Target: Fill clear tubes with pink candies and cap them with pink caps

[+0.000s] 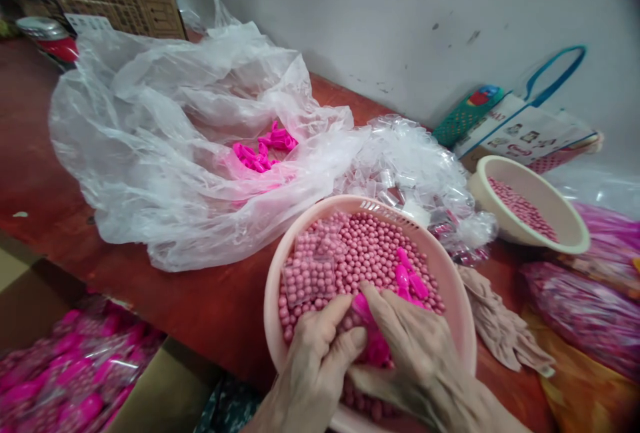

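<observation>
A pink plastic basin [453,286] full of small pink balls [367,246] sits at the near table edge. Both my hands are in it, side by side. My left hand [317,350] and my right hand [410,346] press together around a bright pink plastic piece [374,343] held between them over the balls. Two or three more bright pink pieces [410,276] lie on the balls just beyond my right fingers. A small clear packet of balls [310,276] rests on the left side of the basin.
A large crumpled clear bag [165,140] holds more bright pink pieces [263,152]. Small clear packets [415,166] are heaped behind the basin. A cream bowl [565,216] of balls stands right. A beige glove [500,326] lies nearby. A box [75,373] of filled packets sits below.
</observation>
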A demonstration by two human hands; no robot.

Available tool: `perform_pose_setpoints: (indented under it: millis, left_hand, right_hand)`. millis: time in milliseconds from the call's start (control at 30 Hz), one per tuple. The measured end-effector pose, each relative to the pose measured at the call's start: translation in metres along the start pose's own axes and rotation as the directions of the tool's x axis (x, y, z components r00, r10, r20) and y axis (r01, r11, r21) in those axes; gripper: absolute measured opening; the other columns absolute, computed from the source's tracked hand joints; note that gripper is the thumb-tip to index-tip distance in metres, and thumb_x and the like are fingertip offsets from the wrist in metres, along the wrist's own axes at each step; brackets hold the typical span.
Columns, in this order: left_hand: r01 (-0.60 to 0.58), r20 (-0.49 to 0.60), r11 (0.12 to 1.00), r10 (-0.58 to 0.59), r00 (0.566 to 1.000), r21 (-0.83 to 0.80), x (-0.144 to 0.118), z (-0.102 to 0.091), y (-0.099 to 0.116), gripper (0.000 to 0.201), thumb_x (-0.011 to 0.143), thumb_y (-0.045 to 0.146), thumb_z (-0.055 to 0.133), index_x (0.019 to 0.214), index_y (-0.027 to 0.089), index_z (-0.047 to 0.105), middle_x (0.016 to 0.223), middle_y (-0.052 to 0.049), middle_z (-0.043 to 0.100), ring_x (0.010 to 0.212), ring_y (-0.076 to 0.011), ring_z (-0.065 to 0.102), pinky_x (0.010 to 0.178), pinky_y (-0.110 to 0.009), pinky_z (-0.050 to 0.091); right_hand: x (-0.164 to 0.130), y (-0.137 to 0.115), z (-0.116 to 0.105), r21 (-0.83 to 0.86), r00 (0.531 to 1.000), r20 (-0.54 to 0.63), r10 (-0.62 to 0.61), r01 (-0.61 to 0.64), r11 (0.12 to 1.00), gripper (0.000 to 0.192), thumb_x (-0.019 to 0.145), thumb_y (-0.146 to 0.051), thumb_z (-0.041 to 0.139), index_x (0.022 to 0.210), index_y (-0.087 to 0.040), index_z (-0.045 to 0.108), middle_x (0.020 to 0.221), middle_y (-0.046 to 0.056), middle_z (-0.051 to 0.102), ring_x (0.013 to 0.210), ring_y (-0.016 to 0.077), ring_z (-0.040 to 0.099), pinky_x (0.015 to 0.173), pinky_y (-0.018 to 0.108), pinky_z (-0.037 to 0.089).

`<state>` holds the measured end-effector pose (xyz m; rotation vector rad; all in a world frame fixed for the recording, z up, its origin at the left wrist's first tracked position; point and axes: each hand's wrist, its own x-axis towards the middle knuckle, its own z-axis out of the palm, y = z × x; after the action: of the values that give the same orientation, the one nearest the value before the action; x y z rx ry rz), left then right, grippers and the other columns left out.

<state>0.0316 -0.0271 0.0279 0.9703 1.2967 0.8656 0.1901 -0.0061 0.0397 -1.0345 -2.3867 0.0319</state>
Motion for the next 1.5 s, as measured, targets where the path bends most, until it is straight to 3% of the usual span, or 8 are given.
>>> perform_pose_setpoints:
  millis: [100,200,267,433,500,867,1133,1500]
  left_hand:
    - [0.087,0.055,0.989,-0.081,0.995,-0.12,0.004,-0.002,0.003,0.044,0.083,0.038,0.059,0.124,0.024,0.06,0.114,-0.006,0.067,0.108,-0.0288,0.056,0.091,-0.035,0.045]
    - [0.125,0.108,0.968,-0.104,0.989,-0.216,0.006,-0.003,0.003,0.044,0.083,0.037,0.06,0.124,0.023,0.06,0.118,-0.006,0.066,0.106,-0.028,0.059,0.089,-0.034,0.048]
    - [0.123,0.12,0.958,-0.095,0.988,-0.258,0.006,-0.003,0.002,0.042,0.082,0.035,0.062,0.122,0.023,0.062,0.116,-0.005,0.067,0.107,-0.0277,0.059,0.088,-0.033,0.049]
    - [0.096,0.087,0.96,-0.075,0.993,-0.262,0.004,0.0,-0.005,0.041,0.08,0.033,0.064,0.12,0.024,0.063,0.115,-0.004,0.068,0.117,-0.0298,0.053,0.09,-0.033,0.048]
    - [0.101,0.051,0.956,-0.09,0.995,-0.277,0.004,0.003,-0.008,0.043,0.08,0.035,0.064,0.121,0.023,0.062,0.116,-0.005,0.067,0.119,-0.0303,0.052,0.091,-0.034,0.048]
    - [0.098,-0.044,0.989,-0.103,0.994,-0.11,0.0,0.0,-0.014,0.042,0.08,0.04,0.063,0.119,0.025,0.064,0.115,-0.008,0.064,0.117,-0.0325,0.05,0.105,-0.041,0.033]
    - [-0.01,0.061,0.935,0.034,0.998,-0.355,0.006,0.0,0.009,0.043,0.088,0.033,0.054,0.131,0.029,0.049,0.136,-0.001,0.053,0.124,-0.0245,0.047,0.106,-0.036,0.032]
    - [-0.058,0.109,0.956,0.093,0.99,-0.286,0.005,-0.005,0.005,0.032,0.088,0.03,0.055,0.118,0.026,0.062,0.109,-0.002,0.068,0.105,-0.024,0.06,0.093,-0.032,0.045]
  right_hand:
    - [0.002,0.013,-0.023,0.324,0.952,0.192,0.239,-0.291,0.9,0.052,0.09,-0.04,0.056,0.133,-0.015,0.041,0.093,0.01,0.065,0.08,0.0232,0.067,0.061,0.03,0.06]
    - [0.005,0.024,-0.041,0.62,0.794,0.294,0.532,-0.582,0.526,0.028,0.087,-0.032,0.064,0.11,-0.019,0.056,0.079,0.003,0.065,0.061,0.0171,0.067,0.05,0.024,0.059]
    - [0.008,0.025,-0.043,0.682,0.756,0.277,0.594,-0.59,0.433,0.014,0.085,-0.027,0.066,0.094,-0.018,0.06,0.071,0.001,0.066,0.053,0.0156,0.066,0.047,0.022,0.057]
    - [0.015,0.015,-0.021,0.377,0.973,0.05,0.226,-0.228,0.898,0.023,0.095,-0.02,0.046,0.116,-0.019,0.056,0.092,0.006,0.067,0.082,0.0193,0.067,0.065,0.025,0.058]
    - [0.013,0.012,-0.013,0.185,0.998,0.031,0.061,-0.066,0.981,0.032,0.097,-0.023,0.041,0.128,-0.014,0.046,0.099,0.012,0.065,0.089,0.0221,0.065,0.066,0.027,0.058]
    - [0.005,-0.004,0.008,-0.277,0.987,-0.03,-0.157,0.143,0.95,0.061,0.086,-0.028,0.05,0.134,0.006,0.034,0.096,0.022,0.066,0.083,0.0297,0.066,0.048,0.031,0.055]
    - [0.02,-0.007,-0.003,-0.084,0.984,0.104,0.142,-0.133,0.988,0.049,0.089,-0.037,0.044,0.124,-0.004,0.041,0.103,0.019,0.064,0.094,0.0273,0.065,0.069,0.038,0.059]
    - [0.012,-0.016,0.004,-0.107,0.997,-0.027,0.074,-0.076,0.991,0.036,0.092,-0.047,0.047,0.098,-0.012,0.052,0.062,-0.001,0.054,0.045,0.0142,0.053,0.038,0.024,0.044]
